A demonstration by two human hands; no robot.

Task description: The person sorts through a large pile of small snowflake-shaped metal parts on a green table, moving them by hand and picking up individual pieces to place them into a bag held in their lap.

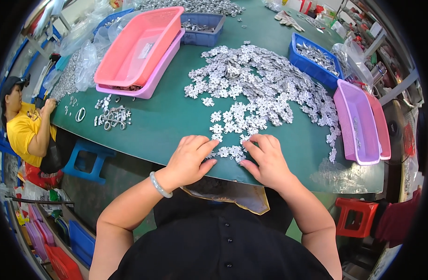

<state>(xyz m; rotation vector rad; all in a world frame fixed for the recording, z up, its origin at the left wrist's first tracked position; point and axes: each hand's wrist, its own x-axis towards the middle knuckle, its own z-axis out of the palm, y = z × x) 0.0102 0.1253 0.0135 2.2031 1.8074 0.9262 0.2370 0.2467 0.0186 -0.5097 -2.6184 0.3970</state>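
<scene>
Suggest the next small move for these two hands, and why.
I'd probably ease the left hand and right hand slightly inward to gather the few silver pieces between them: the hands flank those pieces, thumbs apart from index fingers, and they lie close to the near edge of the green table, on this side of the large pile.
</scene>
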